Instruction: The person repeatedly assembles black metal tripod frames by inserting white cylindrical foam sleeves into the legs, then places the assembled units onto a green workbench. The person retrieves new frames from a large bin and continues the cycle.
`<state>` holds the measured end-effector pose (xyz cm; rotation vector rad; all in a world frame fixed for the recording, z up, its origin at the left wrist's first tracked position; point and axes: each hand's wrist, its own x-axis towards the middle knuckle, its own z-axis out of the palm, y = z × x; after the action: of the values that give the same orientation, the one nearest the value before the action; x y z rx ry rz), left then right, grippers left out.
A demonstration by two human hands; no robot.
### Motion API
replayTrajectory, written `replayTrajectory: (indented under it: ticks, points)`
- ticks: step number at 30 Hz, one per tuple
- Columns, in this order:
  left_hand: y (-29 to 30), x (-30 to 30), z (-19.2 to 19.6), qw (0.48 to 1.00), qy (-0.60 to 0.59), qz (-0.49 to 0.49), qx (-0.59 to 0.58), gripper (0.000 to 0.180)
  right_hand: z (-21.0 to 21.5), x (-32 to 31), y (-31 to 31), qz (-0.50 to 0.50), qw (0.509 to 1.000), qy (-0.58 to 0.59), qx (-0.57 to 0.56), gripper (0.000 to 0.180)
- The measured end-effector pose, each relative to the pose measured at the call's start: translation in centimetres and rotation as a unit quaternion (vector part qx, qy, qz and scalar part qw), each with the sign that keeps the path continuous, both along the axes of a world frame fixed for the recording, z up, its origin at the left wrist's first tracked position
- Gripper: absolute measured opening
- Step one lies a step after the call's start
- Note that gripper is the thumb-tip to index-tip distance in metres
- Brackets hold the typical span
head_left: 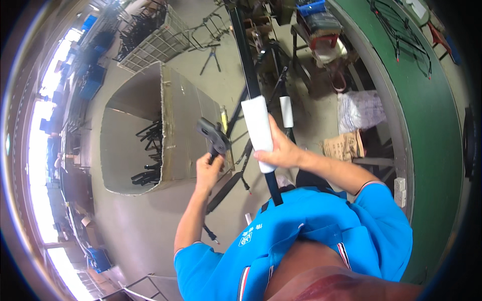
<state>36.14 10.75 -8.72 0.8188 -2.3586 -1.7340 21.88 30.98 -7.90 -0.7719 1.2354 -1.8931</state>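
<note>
My right hand (282, 148) is closed around a white sleeve (258, 126) that wraps a long black tube (242, 47). The tube slants from the top of the view down to the front of my blue shirt. To its left, my left hand (208, 171) grips the lower end of a black bracket-like part (215, 134), with a wider, holed head above the fingers. This part is apart from the white sleeve. A second white sleeve (286, 111) sits on another black tube just beyond my right hand. More black frame parts and a dark strap (224, 192) hang below and between my hands.
A big open cardboard box (181, 125) with black parts inside stands to the left. Behind it is a wire crate (153, 52) full of black pieces. On the right are a green table (434, 145), a white sack (360, 111) and a brown paper bag (343, 146).
</note>
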Motion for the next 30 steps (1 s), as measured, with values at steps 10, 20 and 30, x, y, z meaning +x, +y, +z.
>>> replayTrajectory:
  ticks: [10,20,30]
  points:
    - [-2.9,-10.8,-3.6,0.983,-0.125,-0.037,-0.132,0.034,-0.1,-23.2,8.0,0.224,0.895,0.287,0.259,0.092]
    - [-0.3,-19.2,0.2,0.908,-0.266,-0.112,-0.304,0.033,-8.2,-52.2,-9.2,-0.004,0.819,0.541,0.193,0.02]
    - [1.0,-18.5,1.7,0.901,-0.338,-0.035,-0.27,0.033,-17.9,-56.6,-25.7,-0.079,0.705,0.596,0.375,0.012]
